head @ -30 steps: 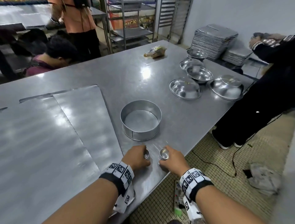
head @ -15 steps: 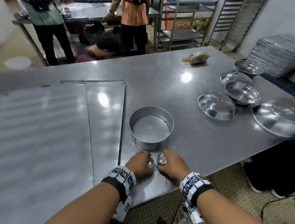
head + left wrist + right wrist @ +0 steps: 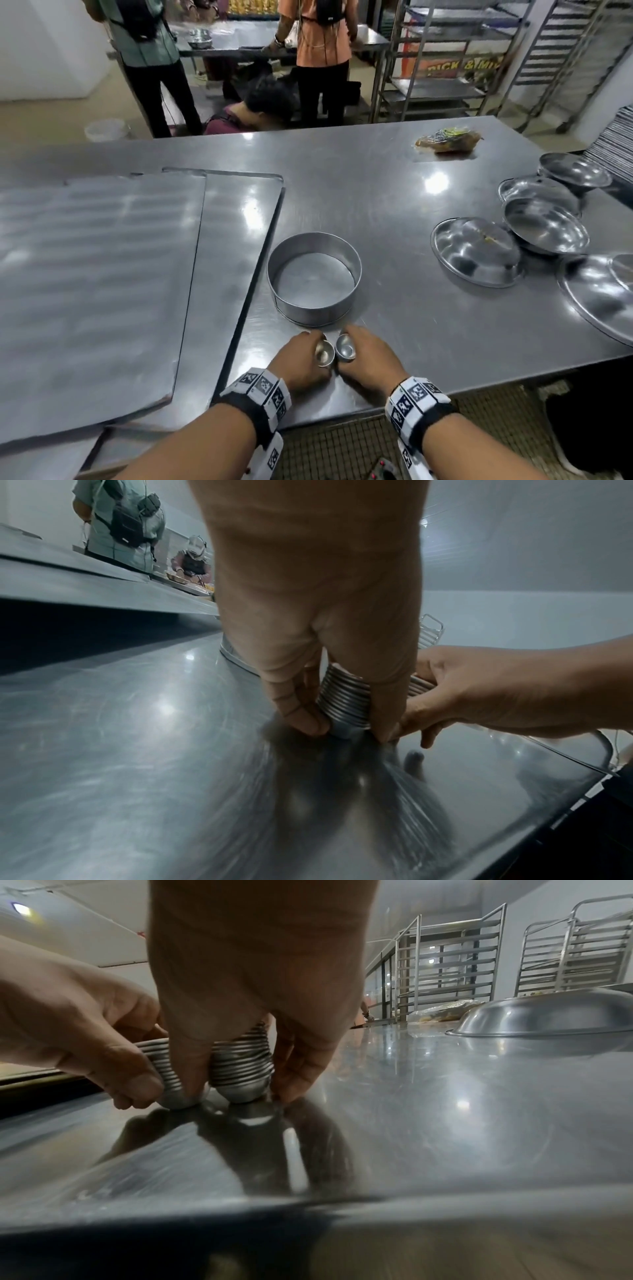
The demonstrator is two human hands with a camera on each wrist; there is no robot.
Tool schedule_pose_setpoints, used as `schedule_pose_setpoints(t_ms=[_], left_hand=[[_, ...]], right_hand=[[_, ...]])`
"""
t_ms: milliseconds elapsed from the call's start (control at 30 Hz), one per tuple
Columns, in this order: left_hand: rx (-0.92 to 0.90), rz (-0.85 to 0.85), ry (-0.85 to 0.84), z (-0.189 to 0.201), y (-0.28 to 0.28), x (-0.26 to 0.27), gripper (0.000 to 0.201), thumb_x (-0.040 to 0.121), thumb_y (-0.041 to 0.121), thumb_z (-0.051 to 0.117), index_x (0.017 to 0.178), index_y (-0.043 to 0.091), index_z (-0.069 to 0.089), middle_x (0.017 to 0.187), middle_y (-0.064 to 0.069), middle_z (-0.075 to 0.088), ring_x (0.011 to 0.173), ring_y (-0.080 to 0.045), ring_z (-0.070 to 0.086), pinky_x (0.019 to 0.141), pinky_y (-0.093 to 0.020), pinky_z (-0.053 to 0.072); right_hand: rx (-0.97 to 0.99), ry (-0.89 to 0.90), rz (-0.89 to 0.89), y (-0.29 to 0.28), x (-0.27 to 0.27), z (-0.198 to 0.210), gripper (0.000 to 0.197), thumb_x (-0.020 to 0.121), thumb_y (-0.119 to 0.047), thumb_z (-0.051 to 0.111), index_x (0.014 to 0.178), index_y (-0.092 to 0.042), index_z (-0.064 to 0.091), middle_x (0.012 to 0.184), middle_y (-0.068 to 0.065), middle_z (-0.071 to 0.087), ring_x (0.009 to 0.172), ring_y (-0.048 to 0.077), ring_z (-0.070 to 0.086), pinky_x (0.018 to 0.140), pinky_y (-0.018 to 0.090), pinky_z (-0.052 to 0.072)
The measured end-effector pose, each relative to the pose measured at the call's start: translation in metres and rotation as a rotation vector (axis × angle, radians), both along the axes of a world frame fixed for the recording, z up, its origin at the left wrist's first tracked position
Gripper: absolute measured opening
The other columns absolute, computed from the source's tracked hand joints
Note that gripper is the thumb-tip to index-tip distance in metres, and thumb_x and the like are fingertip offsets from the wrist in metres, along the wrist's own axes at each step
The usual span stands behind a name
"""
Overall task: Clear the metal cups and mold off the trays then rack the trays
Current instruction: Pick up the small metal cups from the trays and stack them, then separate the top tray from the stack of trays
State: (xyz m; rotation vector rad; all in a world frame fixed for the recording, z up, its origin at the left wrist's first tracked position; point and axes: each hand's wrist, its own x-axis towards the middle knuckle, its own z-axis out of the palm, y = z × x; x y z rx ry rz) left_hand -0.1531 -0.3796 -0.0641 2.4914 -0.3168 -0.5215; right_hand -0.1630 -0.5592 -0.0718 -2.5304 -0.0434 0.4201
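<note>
Both hands have slid their cup stacks together since a second ago, so the left stack of nested ribbed metal cups (image 3: pixel 324 353) and the right stack of nested ribbed metal cups (image 3: pixel 345 348) now stand just beside each other low in the frame's centre. The left hand (image 3: pixel 301 363) curls round its stack and the right hand (image 3: pixel 368 365) round its own, bases on the steel tabletop (image 3: pixel 394 212). Just above them sits the round metal ring mold (image 3: pixel 314 278), with the flat metal trays (image 3: pixel 102 274) stacked at the left.
</note>
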Motion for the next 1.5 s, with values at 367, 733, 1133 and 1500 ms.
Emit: schedule_pose_setpoints(t_ms=[367,733,1133,1500], left_hand=[[-0.036,0.318,0.123,0.033,0.085,0.051,0.030,0.087,0.025,0.064,0.114,0.012,0.064,0.093,-0.004,0.075,0.076,-0.020,0.074,0.077,-0.035,0.061],[-0.155,0.498,0.011,0.030,0.050,0.067,0.061,0.085,0.038,0.063,0.140,0.017,0.045,0.133,-0.008,0.063,0.118,-0.029,0.060,0.093,-0.032,0.046],[-0.113,0.452,0.014,0.033,0.049,0.042,0.069,0.090,0.056,0.061,0.144,0.014,0.049,0.144,-0.008,0.058,0.129,-0.024,0.056,0.106,-0.034,0.044],[-0.008,0.610,-0.066,0.090,0.230,0.041,0.053,0.091,0.053,0.064,0.129,0.017,0.062,0.124,-0.007,0.068,0.108,-0.023,0.064,0.092,-0.035,0.052]], right_hand=[[0.156,0.171,-0.050,-0.058,0.051,0.047,0.056,0.078,-0.041,0.060,0.133,-0.032,0.052,0.133,0.002,0.058,0.109,0.016,0.059,0.099,0.035,0.044],[0.130,0.027,-0.227,-0.008,0.103,0.039,0.056,0.091,-0.030,0.056,0.142,-0.020,0.035,0.134,0.013,0.059,0.117,0.037,0.058,0.097,0.043,0.047],[0.005,-0.145,-0.254,-0.030,0.074,0.043,0.049,0.089,-0.044,0.058,0.131,-0.020,0.050,0.130,0.013,0.056,0.122,0.033,0.050,0.097,0.043,0.044],[0.295,-0.289,-0.052,0.146,0.093,0.117,0.032,0.094,-0.042,0.059,0.118,-0.022,0.064,0.110,-0.003,0.066,0.098,0.015,0.061,0.081,0.029,0.044]])
